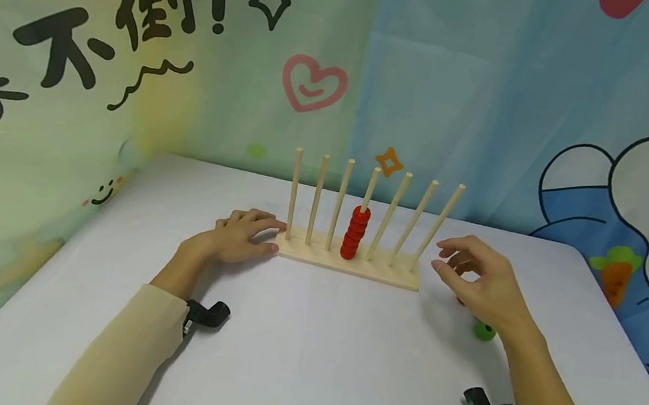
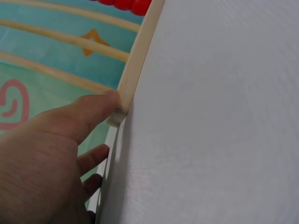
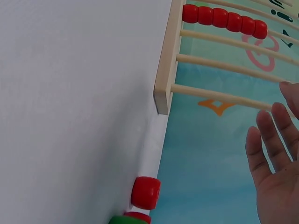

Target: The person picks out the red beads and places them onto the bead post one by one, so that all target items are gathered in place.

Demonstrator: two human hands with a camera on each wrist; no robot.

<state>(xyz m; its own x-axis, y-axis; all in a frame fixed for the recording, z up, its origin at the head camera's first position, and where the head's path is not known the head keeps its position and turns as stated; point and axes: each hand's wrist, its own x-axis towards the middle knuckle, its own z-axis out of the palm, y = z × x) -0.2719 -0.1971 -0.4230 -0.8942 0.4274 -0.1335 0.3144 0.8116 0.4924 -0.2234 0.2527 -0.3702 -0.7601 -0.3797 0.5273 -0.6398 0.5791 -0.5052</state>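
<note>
A wooden counting rack with a flat base [image 1: 347, 268] and several upright rods stands on the table. Several red beads [image 1: 355, 234] are stacked on its middle rod; the other rods hold none. My left hand [image 1: 239, 236] rests at the base's left end, its thumb [image 2: 96, 109] touching the end and its fingers extended. To the right of the rack hovers my right hand [image 1: 486, 284], fingers loosely bent and nothing between them. Below it a green bead [image 1: 485, 331] lies on the table, beside red beads [image 3: 145, 192] in the right wrist view, partly hidden by the hand in the head view.
A white table [image 1: 307, 354] carries everything. Behind it hangs a printed cloth [image 1: 445, 96] with cartoon figures and lettering. Black wrist mounts [image 1: 209, 314] show at both sleeves.
</note>
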